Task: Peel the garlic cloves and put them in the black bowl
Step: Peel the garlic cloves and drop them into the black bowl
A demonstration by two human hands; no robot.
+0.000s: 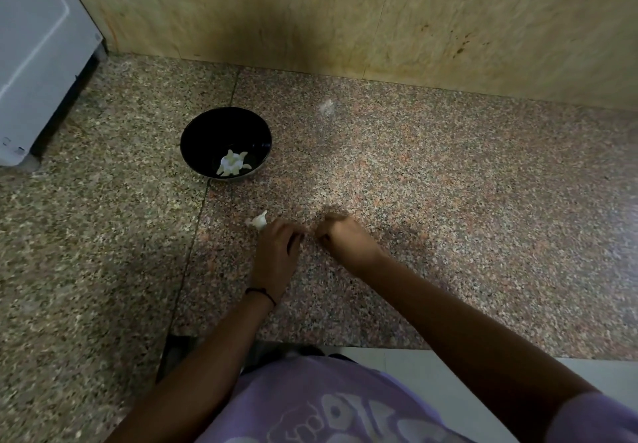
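The black bowl (193, 138) stands on the speckled stone counter and holds several pale peeled garlic cloves (232, 163). Nearer to me, my left hand (276, 252) is curled over a white piece of garlic (259, 222), which sticks out past its fingertips on the far side. My right hand (345, 240) is just to its right with its fingers curled in toward the left hand. Nothing shows between those fingers. The two hands almost touch. The picture is blurred by motion.
A beige stone wall (345, 21) closes the back of the counter (466, 183). A white appliance (34, 45) stands at the far left. A faint scrap of peel (326, 107) lies behind the hands. The counter's front edge (345, 346) runs just above my purple shirt.
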